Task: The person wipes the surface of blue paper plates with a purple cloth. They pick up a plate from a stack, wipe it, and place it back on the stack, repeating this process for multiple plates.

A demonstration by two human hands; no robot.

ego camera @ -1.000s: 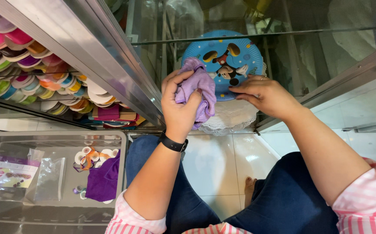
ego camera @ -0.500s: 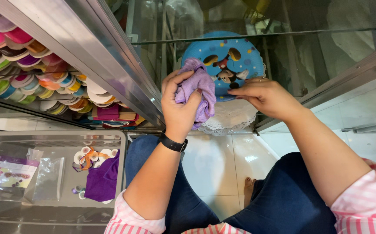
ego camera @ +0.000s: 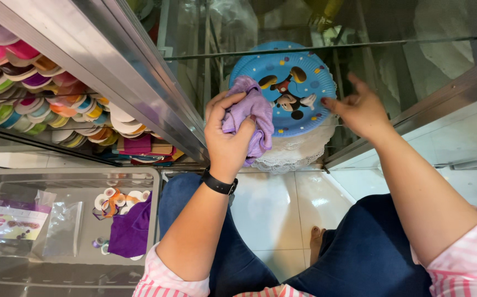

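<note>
Purple cloth (ego camera: 252, 118) bunched in left hand (ego camera: 228, 135), against blue plate (ego camera: 296, 82); metal frame (ego camera: 139, 77) alongside.

Glass display cabinet (ego camera: 249, 33) with metal frame (ego camera: 117, 71); its left shelf (ego camera: 40, 148) holds rows of coloured discs (ego camera: 24, 93). Glossy white tile floor (ego camera: 282, 209) below. Clear plastic bin (ego camera: 57, 253) at lower left.

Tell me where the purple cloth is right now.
In the head view, upper centre: the purple cloth is bunched in the left hand, pressed against the left edge of the blue cartoon paper plate, above a white lace doily.
</note>
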